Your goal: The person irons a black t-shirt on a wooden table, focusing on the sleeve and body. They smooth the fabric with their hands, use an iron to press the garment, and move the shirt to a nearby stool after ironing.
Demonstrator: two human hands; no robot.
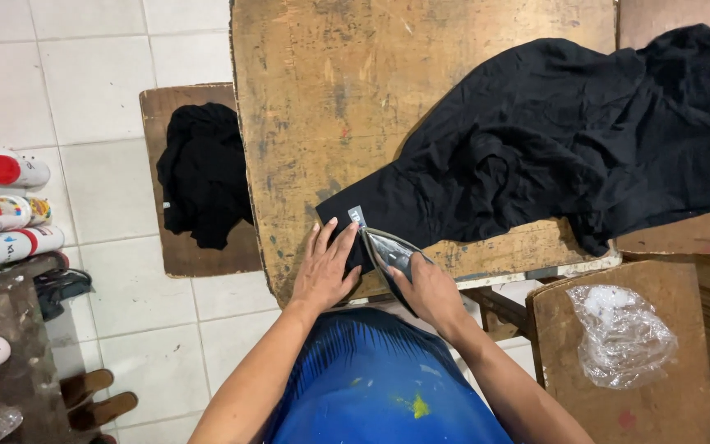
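White tiled floor (100,90), worn wooden table (330,90), low wooden stools (176,247) beside it.

I'm seeing even, fairly bright indoor light falling from above; the white floor tiles (100,99) are glaring slightly. The black cloth (569,140) is swallowing its fold detail. Shadows are staying soft, focus is holding sharp, edges are bending mildly.
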